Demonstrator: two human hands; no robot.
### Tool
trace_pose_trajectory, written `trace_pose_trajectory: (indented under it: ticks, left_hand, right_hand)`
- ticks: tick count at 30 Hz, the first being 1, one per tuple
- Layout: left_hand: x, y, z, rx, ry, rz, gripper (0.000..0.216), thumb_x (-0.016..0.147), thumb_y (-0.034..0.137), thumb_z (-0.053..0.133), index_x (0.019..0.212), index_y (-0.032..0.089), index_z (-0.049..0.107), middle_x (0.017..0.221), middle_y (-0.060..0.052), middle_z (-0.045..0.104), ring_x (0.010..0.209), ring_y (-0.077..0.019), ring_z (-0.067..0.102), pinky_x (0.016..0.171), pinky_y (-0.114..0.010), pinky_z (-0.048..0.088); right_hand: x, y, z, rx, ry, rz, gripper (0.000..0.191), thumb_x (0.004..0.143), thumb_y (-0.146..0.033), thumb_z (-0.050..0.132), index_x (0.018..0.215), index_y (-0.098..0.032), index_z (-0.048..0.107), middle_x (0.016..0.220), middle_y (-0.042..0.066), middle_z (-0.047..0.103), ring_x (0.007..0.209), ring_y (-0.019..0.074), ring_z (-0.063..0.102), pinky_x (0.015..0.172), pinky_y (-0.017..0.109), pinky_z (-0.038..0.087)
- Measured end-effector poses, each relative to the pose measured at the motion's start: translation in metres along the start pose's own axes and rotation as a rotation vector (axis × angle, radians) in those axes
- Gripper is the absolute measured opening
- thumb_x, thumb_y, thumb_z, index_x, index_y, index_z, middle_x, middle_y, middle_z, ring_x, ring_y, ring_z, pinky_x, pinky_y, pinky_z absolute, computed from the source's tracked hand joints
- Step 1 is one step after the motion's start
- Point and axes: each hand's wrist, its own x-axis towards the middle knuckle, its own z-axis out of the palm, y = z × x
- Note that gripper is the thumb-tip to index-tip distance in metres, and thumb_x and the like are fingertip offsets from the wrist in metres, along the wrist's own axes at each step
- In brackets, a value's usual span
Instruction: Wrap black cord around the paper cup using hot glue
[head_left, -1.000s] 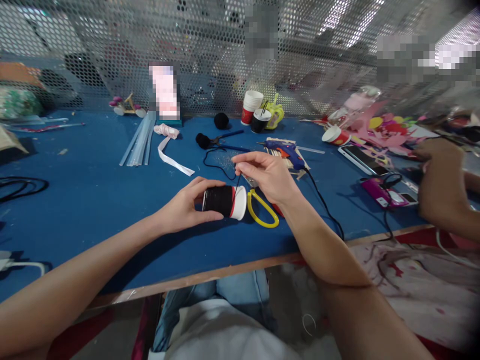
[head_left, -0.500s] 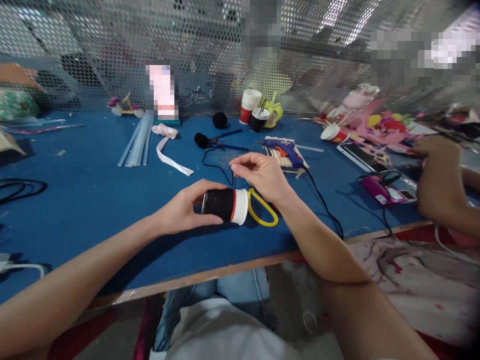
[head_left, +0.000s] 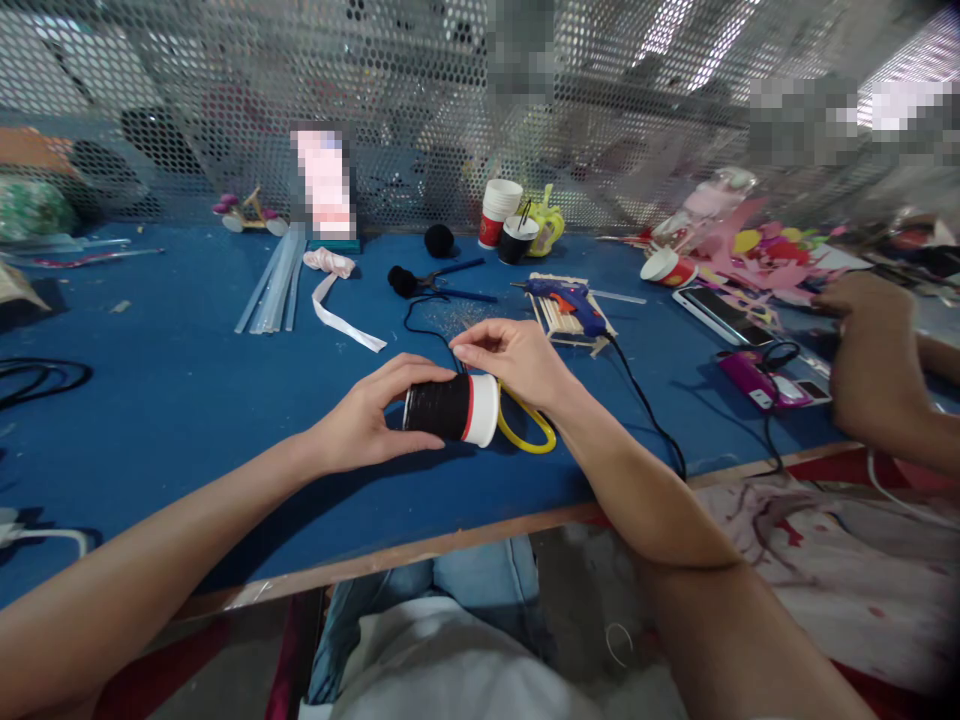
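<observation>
My left hand (head_left: pixel 375 412) is closed around the base end of a paper cup (head_left: pixel 442 408) that lies on its side. Black cord covers most of the cup, with a thin red band and a white rim showing at the right. Above the cup, my right hand (head_left: pixel 506 360) pinches a black cord (head_left: pixel 427 333) close to the wrapped part. The loose cord runs back over the table toward a black ball of cord (head_left: pixel 401 281). Just right of the rim, partly behind my right wrist, lies a yellow loop handle (head_left: pixel 532 430), probably of scissors.
A blue glue gun (head_left: pixel 574 303) rests on a stick rack, its cable trailing to the table edge. Behind stand white-and-red paper cups (head_left: pixel 501 212) and a black-wrapped cup (head_left: pixel 517 240). Glue sticks (head_left: pixel 274 285) and white ribbon (head_left: pixel 345 325) lie left. Another person's arm (head_left: pixel 877 350) reaches in right.
My right hand has moved slightly down and left, bringing the pinched cord closer to the cup. My left hand and the cup have barely shifted.
</observation>
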Motion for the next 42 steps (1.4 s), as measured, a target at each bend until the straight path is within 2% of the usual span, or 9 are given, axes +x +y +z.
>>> trace_pose_trajectory:
  ticks: [6, 11, 22, 31, 34, 38, 40, 42]
  left_hand:
    - [0.0, 0.0, 0.0, 0.018, 0.001, 0.012, 0.054, 0.07, 0.029, 0.07, 0.12, 0.021, 0.048, 0.117, -0.012, 0.051, 0.113, -0.024, 0.048, 0.096, -0.04, 0.042]
    - [-0.001, 0.0, 0.001, 0.034, 0.005, 0.026, 0.055, 0.07, 0.028, 0.07, 0.12, 0.021, 0.049, 0.117, -0.011, 0.051, 0.113, -0.024, 0.048, 0.097, -0.041, 0.041]
    - [0.0, 0.001, 0.008, -0.342, 0.054, -0.144, 0.056, 0.066, 0.023, 0.073, 0.116, 0.02, 0.05, 0.11, -0.008, 0.051, 0.101, -0.0197, 0.055, 0.087, -0.035, 0.048]
    - [0.0, 0.001, 0.008, -0.321, 0.072, -0.129, 0.055, 0.065, 0.026, 0.074, 0.115, 0.02, 0.051, 0.111, -0.009, 0.053, 0.101, -0.0205, 0.054, 0.087, -0.036, 0.048]
    - [0.002, -0.001, 0.005, -0.308, 0.13, -0.172, 0.057, 0.064, 0.028, 0.074, 0.114, 0.019, 0.05, 0.112, -0.009, 0.055, 0.098, -0.0201, 0.056, 0.084, -0.034, 0.049]
    - [0.003, -0.01, 0.002, -0.302, 0.244, -0.34, 0.058, 0.065, 0.034, 0.072, 0.115, 0.018, 0.047, 0.11, -0.008, 0.057, 0.093, -0.0193, 0.058, 0.08, -0.032, 0.05]
    - [0.003, -0.015, 0.002, -0.313, 0.274, -0.395, 0.057, 0.067, 0.035, 0.07, 0.115, 0.017, 0.045, 0.109, -0.007, 0.056, 0.09, -0.0185, 0.058, 0.077, -0.031, 0.051]
    - [0.003, -0.019, 0.003, -0.326, 0.25, -0.398, 0.058, 0.067, 0.035, 0.071, 0.116, 0.018, 0.045, 0.109, -0.007, 0.056, 0.09, -0.0187, 0.058, 0.077, -0.033, 0.051]
  right_hand:
    - [0.0, 0.0, 0.0, 0.073, -0.066, 0.104, 0.02, 0.067, -0.032, 0.069, 0.08, -0.017, 0.066, 0.068, 0.001, 0.064, 0.062, 0.011, 0.056, 0.06, 0.027, 0.045]
    - [0.002, -0.003, -0.001, 0.065, -0.095, 0.123, 0.019, 0.065, -0.03, 0.069, 0.077, -0.016, 0.067, 0.068, 0.001, 0.064, 0.061, 0.0099, 0.055, 0.059, 0.026, 0.043]
    - [0.009, 0.008, 0.0, 0.17, -0.15, 0.206, 0.015, 0.064, -0.028, 0.07, 0.074, -0.017, 0.067, 0.068, 0.001, 0.065, 0.061, 0.0104, 0.057, 0.056, 0.025, 0.044]
    - [0.011, 0.013, 0.0, 0.196, -0.193, 0.252, 0.016, 0.065, -0.031, 0.071, 0.074, -0.018, 0.066, 0.07, 0.002, 0.065, 0.063, 0.0119, 0.058, 0.059, 0.026, 0.046]
    - [0.012, 0.016, 0.0, 0.134, -0.123, 0.236, 0.024, 0.072, -0.04, 0.064, 0.08, -0.017, 0.064, 0.071, 0.003, 0.064, 0.061, 0.0116, 0.057, 0.054, 0.025, 0.045]
    - [0.009, 0.009, -0.002, 0.015, 0.064, 0.103, 0.037, 0.08, -0.052, 0.051, 0.082, -0.016, 0.059, 0.069, 0.003, 0.06, 0.057, 0.0105, 0.054, 0.049, 0.023, 0.043]
    - [0.004, 0.003, -0.001, -0.008, 0.04, 0.039, 0.04, 0.081, -0.054, 0.046, 0.074, -0.016, 0.057, 0.064, 0.002, 0.057, 0.056, 0.0097, 0.052, 0.049, 0.023, 0.041]
    - [-0.001, -0.002, 0.001, -0.004, -0.061, 0.028, 0.04, 0.081, -0.053, 0.047, 0.067, -0.016, 0.054, 0.059, 0.0, 0.053, 0.054, 0.0087, 0.048, 0.049, 0.022, 0.038]
